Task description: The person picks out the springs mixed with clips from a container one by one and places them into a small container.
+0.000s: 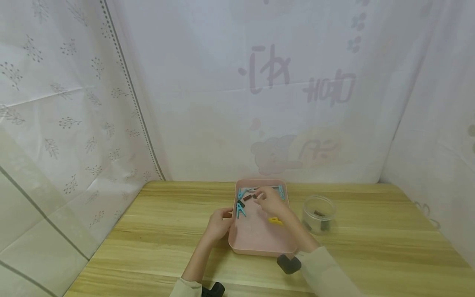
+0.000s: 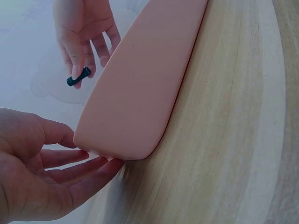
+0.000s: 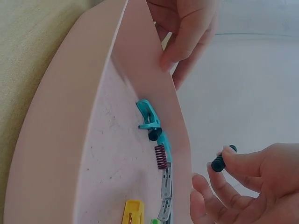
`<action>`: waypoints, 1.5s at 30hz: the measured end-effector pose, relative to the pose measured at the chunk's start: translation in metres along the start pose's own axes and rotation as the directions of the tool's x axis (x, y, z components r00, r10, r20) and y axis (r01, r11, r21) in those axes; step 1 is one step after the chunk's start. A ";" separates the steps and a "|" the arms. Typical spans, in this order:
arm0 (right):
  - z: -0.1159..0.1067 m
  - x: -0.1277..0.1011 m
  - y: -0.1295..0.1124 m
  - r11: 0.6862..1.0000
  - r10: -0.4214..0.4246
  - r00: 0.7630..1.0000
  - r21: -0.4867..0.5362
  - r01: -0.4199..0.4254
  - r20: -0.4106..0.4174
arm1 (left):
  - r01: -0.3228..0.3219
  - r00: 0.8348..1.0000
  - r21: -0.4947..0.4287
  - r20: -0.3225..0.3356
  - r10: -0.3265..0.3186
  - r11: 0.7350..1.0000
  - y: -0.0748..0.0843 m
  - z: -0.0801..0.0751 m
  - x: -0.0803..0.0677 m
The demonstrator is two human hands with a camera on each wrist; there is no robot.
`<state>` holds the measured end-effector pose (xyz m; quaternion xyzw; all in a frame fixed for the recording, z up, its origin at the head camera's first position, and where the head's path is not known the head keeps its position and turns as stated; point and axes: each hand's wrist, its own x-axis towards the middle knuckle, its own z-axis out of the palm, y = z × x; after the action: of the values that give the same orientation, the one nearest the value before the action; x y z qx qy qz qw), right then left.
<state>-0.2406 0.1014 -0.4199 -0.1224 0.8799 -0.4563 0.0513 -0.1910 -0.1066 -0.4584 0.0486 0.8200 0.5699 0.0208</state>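
My right hand (image 1: 264, 198) hovers over the far part of a pink tray (image 1: 256, 241) and pinches a small dark spool-shaped piece (image 3: 223, 158) between thumb and fingertip; the same piece (image 2: 78, 77) shows in the left wrist view. My left hand (image 1: 224, 215) rests against the tray's left side, its straight fingers (image 2: 88, 175) touching the tray's outer wall (image 2: 140, 88) near a corner. Inside the tray lie teal clips (image 1: 240, 209), a yellow clip (image 1: 275, 221), a purple spring (image 3: 160, 156) and a grey clip (image 3: 166, 196).
A clear round jar (image 1: 319, 214) holding dark pieces stands on the wooden table (image 1: 371, 247) just right of the tray. White patterned curtains close off the back and both sides. Black wrist-worn devices (image 1: 288, 264) sit at the near edge.
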 end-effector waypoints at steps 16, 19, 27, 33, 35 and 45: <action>-0.004 -0.013 -0.001 0.999 -0.046 0.997 -0.012 0.046 -0.057 | -0.009 1.000 0.003 0.001 0.009 1.000 -0.001 0.000 0.000; -0.005 -0.016 -0.001 0.999 -0.036 0.998 -0.007 0.035 -0.061 | -0.004 1.000 0.002 0.000 0.004 1.000 -0.001 0.000 0.000; -0.007 -0.024 0.000 0.998 -0.050 0.995 -0.040 0.046 -0.089 | -0.005 1.000 -0.003 -0.001 0.005 1.000 -0.003 0.001 0.001; -0.009 -0.028 0.001 0.997 -0.059 0.992 -0.053 0.054 -0.107 | -0.006 1.000 0.007 -0.004 0.006 1.000 -0.005 0.001 0.002; -0.010 -0.030 0.002 0.997 -0.059 0.992 -0.058 0.052 -0.111 | -0.005 1.000 0.013 -0.004 0.006 1.000 -0.005 0.001 0.002; -0.015 -0.035 0.004 0.997 -0.022 0.992 -0.071 0.013 -0.124 | 0.012 1.000 0.017 -0.008 -0.012 1.000 -0.005 0.002 0.003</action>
<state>-0.2109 0.1243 -0.4157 -0.1032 0.8957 -0.4323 -0.0119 -0.1938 -0.1064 -0.4639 0.0415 0.8253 0.5628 0.0206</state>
